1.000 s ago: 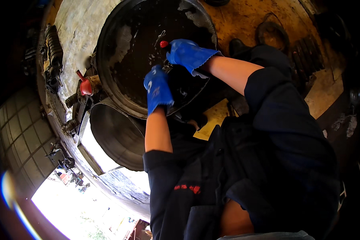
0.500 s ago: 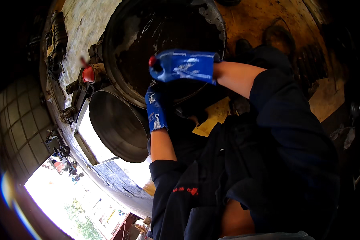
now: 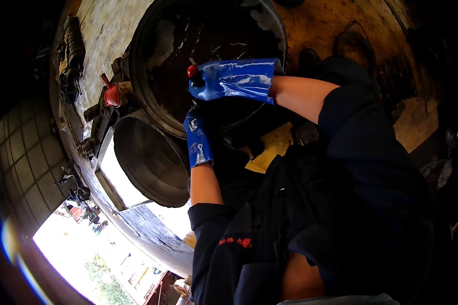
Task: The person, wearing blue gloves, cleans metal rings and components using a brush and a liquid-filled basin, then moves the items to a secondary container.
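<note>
My right hand [image 3: 224, 81], in a blue coated glove with pale scuffs, is closed around a dark handle with a red knob [image 3: 192, 71] at its end. The knob sticks out past the thumb side; the rest of the handle is hidden in the fist. Just below it is my left hand [image 3: 197, 134], in a matching glove, its fingers bunched close under the right one. What the left fingers grip is too dark to make out. Both hands are over the near part of a large round black tub [image 3: 140, 96], wet and shiny inside.
A grey round metal pan [image 3: 150, 160] stands tilted beside the tub. Left of it is a red funnel-shaped part [image 3: 112, 95] with a thin stem, among dark fittings. Coiled springs [image 3: 75, 46] lie farther left. A yellow sheet [image 3: 272, 147] lies below the tub, near a rust-brown floor [image 3: 320, 25].
My right hand has turned slightly, and the red knob has shifted a little up and left. The red part's stem, blurred before, is now sharp. My left hand has hardly moved.
</note>
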`<state>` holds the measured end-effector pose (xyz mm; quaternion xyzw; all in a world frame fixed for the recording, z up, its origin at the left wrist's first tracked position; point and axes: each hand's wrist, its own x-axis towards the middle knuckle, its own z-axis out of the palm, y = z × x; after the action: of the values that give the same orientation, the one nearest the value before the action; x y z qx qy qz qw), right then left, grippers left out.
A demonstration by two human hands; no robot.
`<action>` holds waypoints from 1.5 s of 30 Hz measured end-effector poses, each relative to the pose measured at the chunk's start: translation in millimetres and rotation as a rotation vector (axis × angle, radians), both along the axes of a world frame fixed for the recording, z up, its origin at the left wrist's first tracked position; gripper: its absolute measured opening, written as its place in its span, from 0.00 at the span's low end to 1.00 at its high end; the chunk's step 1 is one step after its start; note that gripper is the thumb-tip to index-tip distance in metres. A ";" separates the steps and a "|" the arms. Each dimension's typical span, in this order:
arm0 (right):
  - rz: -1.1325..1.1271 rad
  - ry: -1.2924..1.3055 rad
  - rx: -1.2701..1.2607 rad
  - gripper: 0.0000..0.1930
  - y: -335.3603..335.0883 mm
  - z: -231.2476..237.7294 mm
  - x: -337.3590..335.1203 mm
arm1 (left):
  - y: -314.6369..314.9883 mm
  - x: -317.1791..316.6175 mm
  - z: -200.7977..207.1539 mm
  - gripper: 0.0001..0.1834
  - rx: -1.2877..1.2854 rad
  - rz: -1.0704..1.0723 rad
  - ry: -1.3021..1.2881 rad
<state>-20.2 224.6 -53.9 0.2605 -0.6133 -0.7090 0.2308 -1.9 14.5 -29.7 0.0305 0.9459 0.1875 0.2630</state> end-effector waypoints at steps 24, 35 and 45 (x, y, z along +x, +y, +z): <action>0.548 0.796 2.684 0.20 98.1 126.4 55.0 | -12.9 -1.0 15.6 0.26 -0.076 -0.150 0.251; 0.424 1.069 2.639 0.16 38.9 60.1 38.7 | -16.4 9.1 14.8 0.26 -0.031 0.049 0.052; 1.043 1.520 3.373 0.19 73.2 -9.7 56.0 | 89.4 -19.8 37.6 0.31 -0.386 -0.380 0.243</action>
<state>35.7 297.8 -63.6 0.0065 -0.9473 0.2992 -0.1142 -21.7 104.0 8.0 0.1787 0.9660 -0.0536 0.1793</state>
